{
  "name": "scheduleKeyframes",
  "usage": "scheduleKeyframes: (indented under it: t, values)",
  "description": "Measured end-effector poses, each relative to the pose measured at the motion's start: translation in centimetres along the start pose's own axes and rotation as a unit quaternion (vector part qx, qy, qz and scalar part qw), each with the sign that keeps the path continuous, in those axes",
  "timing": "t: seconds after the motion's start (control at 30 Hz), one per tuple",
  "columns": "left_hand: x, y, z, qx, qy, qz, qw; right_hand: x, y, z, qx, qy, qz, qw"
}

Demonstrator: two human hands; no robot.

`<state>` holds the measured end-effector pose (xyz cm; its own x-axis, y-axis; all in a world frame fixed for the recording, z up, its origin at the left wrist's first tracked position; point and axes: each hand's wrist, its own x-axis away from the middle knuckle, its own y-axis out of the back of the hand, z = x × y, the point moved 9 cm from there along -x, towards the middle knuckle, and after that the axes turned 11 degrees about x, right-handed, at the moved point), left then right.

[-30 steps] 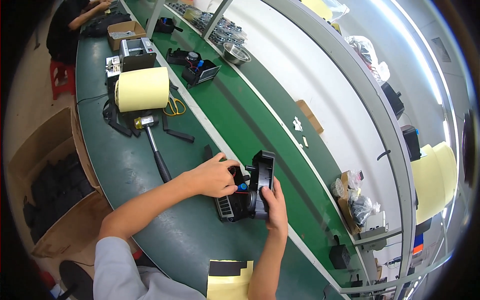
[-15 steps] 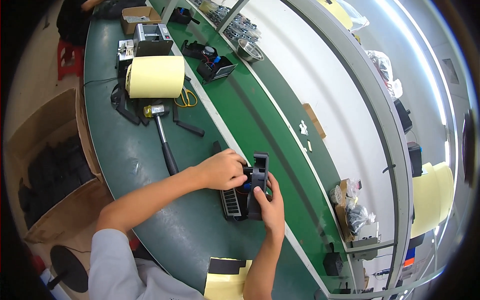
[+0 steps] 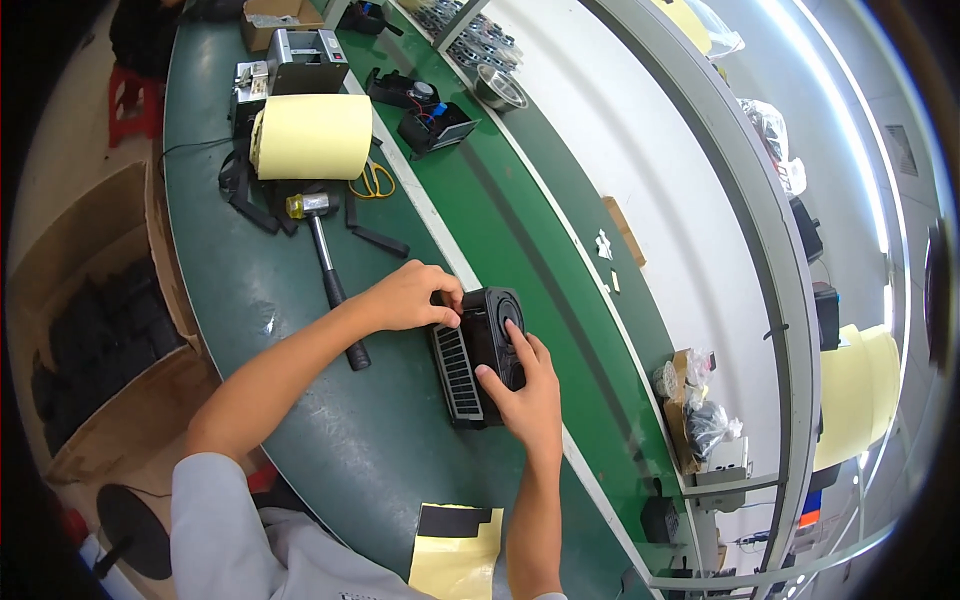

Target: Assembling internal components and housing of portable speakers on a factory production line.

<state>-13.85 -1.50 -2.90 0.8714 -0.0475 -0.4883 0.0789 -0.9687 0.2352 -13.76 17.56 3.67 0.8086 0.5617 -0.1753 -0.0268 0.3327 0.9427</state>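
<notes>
Paper (image 3: pixel 445 568), yellow, sits closest; next, black box (image 3: pixel 481 345) on green bench (image 3: pixel 300 340); hands apart, person's R hand (image 3: pixel 530 402) clamped on its side, L hand (image 3: pixel 412 298) curled at its far corner, grip can't tell. Mallet (image 3: pixel 326 258) up L, then scissors (image 3: pixel 384 193) w/ yellow handles, yellow roll (image 3: pixel 312 138), grey machine (image 3: pixel 308 84) farther off.

A mallet (image 3: pixel 332 287) with a dark grip lies on the green table (image 3: pixel 230 300), its head near a thick yellow roll (image 3: pixel 312 138). Yellow-handled scissors (image 3: pixel 376 181) lie just beside the roll, and a grey machine (image 3: pixel 307 65) stands behind it. Further off sits a round metal bowl (image 3: pixel 501 90). To the left, an open cardboard box (image 3: pixel 85 235) holds dark items; a red stool (image 3: pixel 135 108) stands beyond it.
</notes>
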Motion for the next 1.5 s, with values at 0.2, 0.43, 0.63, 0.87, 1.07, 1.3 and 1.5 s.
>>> scheduleKeyframes:
  t: [0.2,0.43,0.63,0.87,1.07,1.3,1.5]
  values:
    - [0.3,0.4,1.1,0.089,0.053,-0.031,0.994,0.3,-0.2,0.5,0.021,0.001,0.003,1.0]
    - [0.3,0.4,1.2,0.063,0.067,-0.03,0.995,0.7,-0.1,0.5,0.055,-0.017,-0.009,0.998]
    - [0.3,0.2,0.9,0.085,0.09,-0.036,0.992,0.7,-0.3,0.8,0.079,-0.025,-0.001,0.997]
    - [0.6,-0.3,0.6,0.093,0.078,-0.021,0.992,0.7,-0.4,1.6,0.131,-0.018,0.006,0.991]
    - [0.4,1.0,0.3,-0.025,0.042,-0.023,0.999,1.1,-1.1,1.5,0.206,0.02,-0.007,0.978]
    - [1.1,0.8,0.5,-0.128,-0.03,0.006,0.991,1.1,-1.5,0.8,0.187,0.013,0.013,0.982]
    - [0.7,0.0,-0.7,-0.181,-0.087,0.021,0.979,0.4,-1.0,0.7,0.213,0.053,0.004,0.976]
